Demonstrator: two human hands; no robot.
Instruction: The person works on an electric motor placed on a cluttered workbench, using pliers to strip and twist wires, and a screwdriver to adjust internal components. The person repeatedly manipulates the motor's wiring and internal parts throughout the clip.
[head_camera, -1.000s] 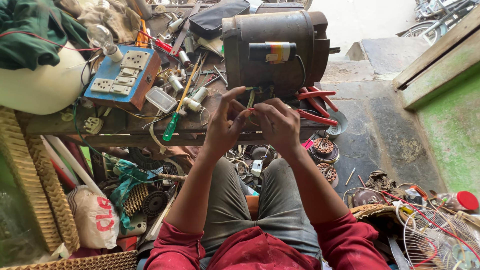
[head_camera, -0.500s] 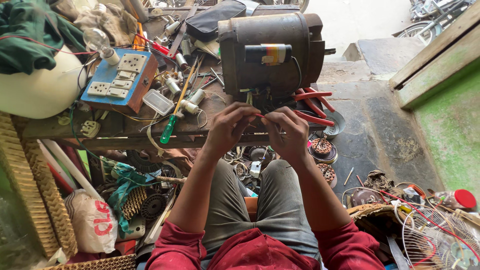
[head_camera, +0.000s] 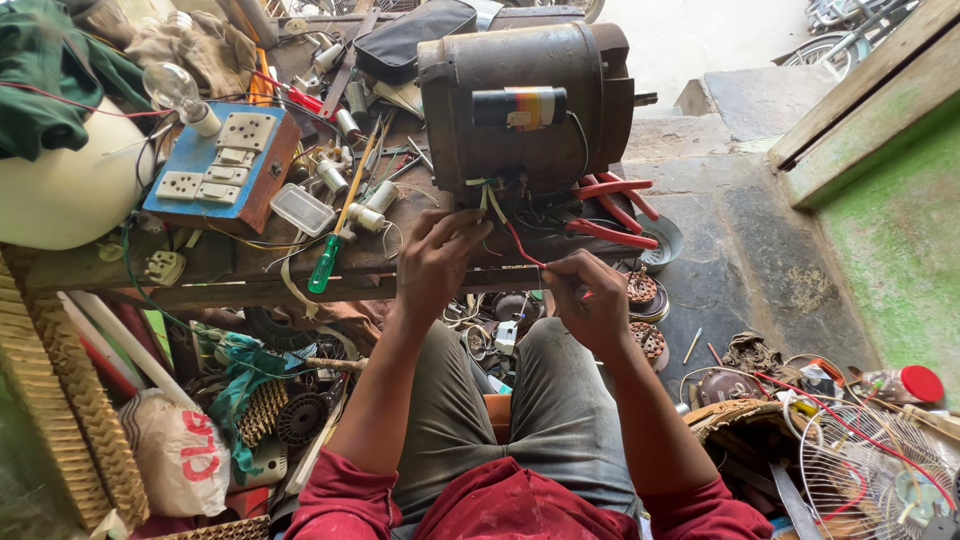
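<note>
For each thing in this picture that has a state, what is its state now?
Motor: lying on its side on the bench, wires hanging out.
Red wire: pulled taut from the motor to the right hand.
Left hand: fingers on the wires under the motor.
Right hand: pinching the red wire.
Pliers: lying beside the motor, handles spread.
Screwdriver: lying flat, unused.
Light bulb: unlit.

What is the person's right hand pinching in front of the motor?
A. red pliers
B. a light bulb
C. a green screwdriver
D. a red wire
D: the right hand pinches a red wire that runs up to the motor; the screwdriver lies untouched on the bench.
</note>
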